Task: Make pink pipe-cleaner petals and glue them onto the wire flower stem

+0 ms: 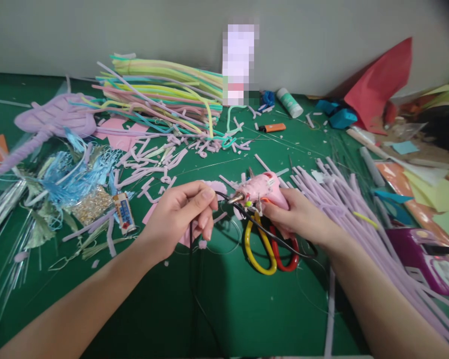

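My right hand is closed round a pink hot glue gun, whose metal nozzle points left toward my other hand. Between the thumb and fingers of my left hand runs a black cord, which hangs to the table's front and also loops under the glue gun. Scissors with one yellow and one red handle lie below the glue gun, their blades hidden. Behind my left fingers, a fuzzy lilac piece partly shows.
Long lilac pipe cleaners fan out at right, beside a purple device. Cut lilac bits litter the middle. Farther back lie a multicolored pipe cleaner bundle, an orange lighter and blue tassels at left.
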Demonstrator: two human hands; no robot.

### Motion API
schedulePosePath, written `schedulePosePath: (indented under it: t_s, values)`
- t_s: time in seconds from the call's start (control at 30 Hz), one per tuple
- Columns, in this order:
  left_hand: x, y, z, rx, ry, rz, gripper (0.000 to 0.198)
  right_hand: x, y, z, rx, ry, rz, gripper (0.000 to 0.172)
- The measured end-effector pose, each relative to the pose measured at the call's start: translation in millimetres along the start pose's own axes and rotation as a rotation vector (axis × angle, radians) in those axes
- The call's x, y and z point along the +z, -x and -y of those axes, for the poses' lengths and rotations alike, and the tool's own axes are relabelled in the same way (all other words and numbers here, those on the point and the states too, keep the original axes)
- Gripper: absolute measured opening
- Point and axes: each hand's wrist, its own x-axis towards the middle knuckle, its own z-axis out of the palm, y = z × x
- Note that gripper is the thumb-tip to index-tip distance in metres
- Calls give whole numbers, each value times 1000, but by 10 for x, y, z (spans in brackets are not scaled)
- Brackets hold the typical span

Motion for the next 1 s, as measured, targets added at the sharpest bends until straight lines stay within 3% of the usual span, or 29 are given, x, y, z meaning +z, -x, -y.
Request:
schedulePosePath:
  t_s: [1.0]
  values:
    - [10, 18, 31, 22, 4, 87, 25, 5, -3, 27, -14, -32, 26, 26]
